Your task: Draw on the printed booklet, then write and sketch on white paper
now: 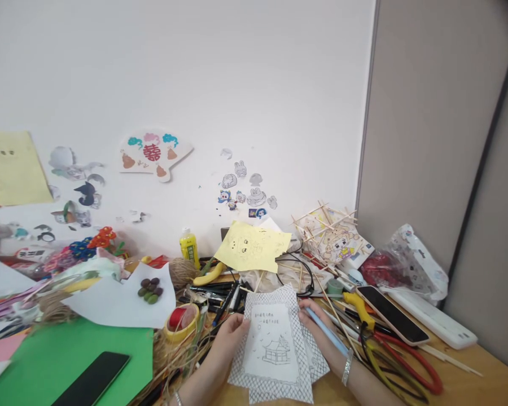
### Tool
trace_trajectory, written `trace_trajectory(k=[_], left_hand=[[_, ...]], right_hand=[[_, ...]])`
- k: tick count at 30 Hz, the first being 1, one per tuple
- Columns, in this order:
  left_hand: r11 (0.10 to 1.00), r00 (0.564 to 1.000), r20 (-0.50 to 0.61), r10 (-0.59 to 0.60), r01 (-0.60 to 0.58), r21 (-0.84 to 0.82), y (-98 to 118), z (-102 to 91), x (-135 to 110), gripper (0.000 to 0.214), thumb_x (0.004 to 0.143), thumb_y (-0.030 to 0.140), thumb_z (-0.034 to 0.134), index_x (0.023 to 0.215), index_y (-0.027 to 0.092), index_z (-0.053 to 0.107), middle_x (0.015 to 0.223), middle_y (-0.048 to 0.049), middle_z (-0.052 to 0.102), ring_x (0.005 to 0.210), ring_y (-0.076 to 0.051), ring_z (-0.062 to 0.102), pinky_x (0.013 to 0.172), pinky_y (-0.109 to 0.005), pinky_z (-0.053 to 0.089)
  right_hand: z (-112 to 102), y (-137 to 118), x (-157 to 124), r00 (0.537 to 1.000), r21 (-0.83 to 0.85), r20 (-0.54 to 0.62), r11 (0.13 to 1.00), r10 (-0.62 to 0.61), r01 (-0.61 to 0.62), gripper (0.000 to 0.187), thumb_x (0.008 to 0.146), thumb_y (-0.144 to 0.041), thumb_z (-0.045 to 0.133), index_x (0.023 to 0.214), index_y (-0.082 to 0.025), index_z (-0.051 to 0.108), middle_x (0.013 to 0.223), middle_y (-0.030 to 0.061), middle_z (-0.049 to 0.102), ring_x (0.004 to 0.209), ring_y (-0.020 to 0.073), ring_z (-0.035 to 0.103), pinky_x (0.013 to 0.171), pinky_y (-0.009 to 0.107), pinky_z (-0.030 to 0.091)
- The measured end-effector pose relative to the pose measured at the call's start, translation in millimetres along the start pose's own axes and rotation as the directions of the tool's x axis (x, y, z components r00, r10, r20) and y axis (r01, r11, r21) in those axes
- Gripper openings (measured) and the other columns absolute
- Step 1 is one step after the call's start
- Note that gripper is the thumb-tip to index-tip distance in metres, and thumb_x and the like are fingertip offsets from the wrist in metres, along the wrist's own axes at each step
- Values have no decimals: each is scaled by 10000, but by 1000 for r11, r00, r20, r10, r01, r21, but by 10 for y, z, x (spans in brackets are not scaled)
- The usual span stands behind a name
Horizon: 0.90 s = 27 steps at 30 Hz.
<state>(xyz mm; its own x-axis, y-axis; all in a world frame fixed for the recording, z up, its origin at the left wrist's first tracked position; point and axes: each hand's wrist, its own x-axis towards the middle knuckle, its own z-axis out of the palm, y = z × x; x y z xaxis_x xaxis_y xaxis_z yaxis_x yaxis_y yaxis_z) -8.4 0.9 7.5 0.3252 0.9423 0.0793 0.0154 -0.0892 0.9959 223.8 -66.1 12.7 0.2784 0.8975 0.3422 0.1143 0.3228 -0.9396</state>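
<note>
A small stack of paper drawings is held upright in front of me, low in the middle of the view. The top sheet has a cross-hatched border, a pencil-like sketch of a pavilion and lines of handwriting. My left hand pinches its left edge with thumb and fingers. On the other side, my right hand closes round the right edge, with a light blue pen also lying in its grip. Other hatched sheets stick out behind the top one at the lower right.
Left lie green card, a black phone and white paper with olive-like fruits. A tape roll, pens and a yellow bottle crowd the middle. At right are scissors, a phone and a power bank-like white block.
</note>
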Motion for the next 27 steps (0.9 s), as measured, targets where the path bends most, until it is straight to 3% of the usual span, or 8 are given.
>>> trace_trajectory(k=[5,10,14,19,24,27], left_hand=[[989,996,78,-45,55,-139,149,27,-90,542,636,517,797,994,135,657,985,-111,710,980,-284,652,873,-374,505],[978,986,130,-101,122,-166,233,60,-131,546,613,511,815,952,103,687,891,-158,726,852,-301,690,773,-393,537],[988,995,48,-90,95,-123,217,47,-107,519,608,537,804,861,99,692,835,-143,725,750,-276,686,672,-349,537],[999,994,-107,-22,20,-27,248,-18,-46,495,573,560,798,763,119,676,751,-90,711,687,-258,655,590,-313,511],[996,981,-176,81,-72,57,346,-28,-51,462,553,567,797,674,137,678,682,-60,691,674,-246,627,602,-300,500],[987,968,-198,152,-137,84,395,-16,-69,449,561,577,785,688,156,691,733,-67,706,754,-274,639,672,-324,516]], right_hand=[[-7,-27,-18,1000,45,-15,999,5,-5,293,752,-503,660,806,-216,639,779,24,638,754,239,581,696,315,445],[-34,-17,20,999,119,-13,992,50,-48,261,712,-439,723,832,-223,640,791,22,655,797,251,599,735,322,453],[-24,-56,32,1000,147,-3,989,31,-31,243,721,-404,727,836,-229,604,803,17,647,800,241,602,744,318,460],[-7,-29,21,992,17,-123,999,-35,37,267,705,-422,725,813,-227,581,696,-13,574,668,203,542,640,293,439],[-8,-46,-7,994,-17,-101,999,-46,44,303,725,-466,698,872,-222,596,701,-3,580,686,222,558,652,314,452],[-10,-81,-19,983,-2,-170,997,-73,74,346,705,-505,703,887,-231,594,836,39,637,799,264,598,751,361,473]])
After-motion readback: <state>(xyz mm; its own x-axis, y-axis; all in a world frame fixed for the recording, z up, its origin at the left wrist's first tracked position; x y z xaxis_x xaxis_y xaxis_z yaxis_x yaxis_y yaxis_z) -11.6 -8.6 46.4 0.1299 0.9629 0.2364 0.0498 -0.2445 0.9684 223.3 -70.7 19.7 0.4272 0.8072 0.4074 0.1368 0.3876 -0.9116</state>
